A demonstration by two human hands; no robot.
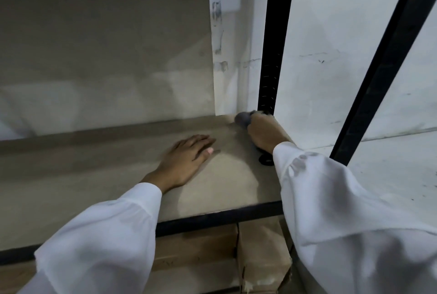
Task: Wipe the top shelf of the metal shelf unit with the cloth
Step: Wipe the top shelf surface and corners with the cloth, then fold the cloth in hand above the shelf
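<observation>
Nearest me, under the black front rail [212, 219], I see brown boxes [260, 258]; I can read no print or label on them. Both my arms wear white sleeves [354, 222]. My left hand [186, 161] lies flat on the shelf [94, 175], fingers spread and released, holding nothing. The shelf is a dull tan board, bare around the hand. Farther in, my right hand [264, 133] is clenched on the grey cloth [243, 118], which presses into the back right corner of the shelf, touching the black rear post [272, 62]. Behind stands a beige panel [106, 57] and a white wall [331, 57] with dark scuffs and scribbles, none legible.
</observation>
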